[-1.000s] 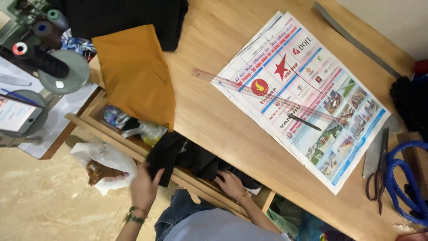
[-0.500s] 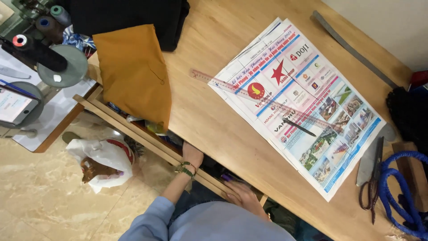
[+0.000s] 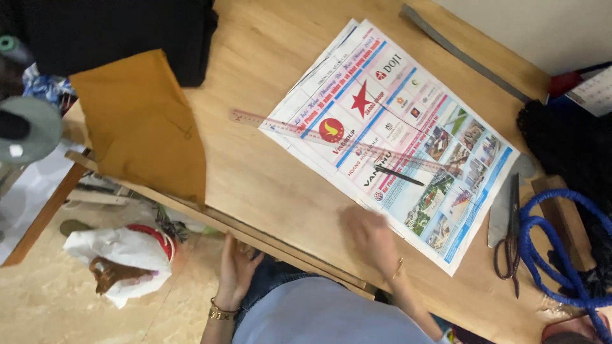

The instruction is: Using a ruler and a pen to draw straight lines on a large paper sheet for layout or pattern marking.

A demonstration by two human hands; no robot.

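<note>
Since half a second back, right hand (image 3: 370, 232) has come up from under the worktop edge and now lies on top of the worktop (image 3: 268, 172), motion-blurred, at the near corner of the newspaper (image 3: 395, 134). Left hand (image 3: 237, 264) sits lower, palm against the front rail of the worktop, fingers spread up along it, bracelet at the wrist.

Key relation: the newspaper lies up and to the right of the right hand, its long axis running diagonally from the far left to the near right. The clear ruler (image 3: 344, 137) lies across it, long axis nearly left to right, one end sticking out over bare wood on the left. A dark pen (image 3: 398, 176) rests on the paper just past the ruler, a short way beyond the right fingertips. Right hand is clearly the nearer one to all three; left hand is well apart from them, below the edge.

Grip state: right hand looks flat and open, holding nothing (blur hides the finger detail). Left hand open, pressed on the rail, nothing in it.

Around: mustard cloth (image 3: 143, 121) hangs over the left edge, scissors (image 3: 510, 236) and blue cord (image 3: 554, 248) lie to the right.
</note>
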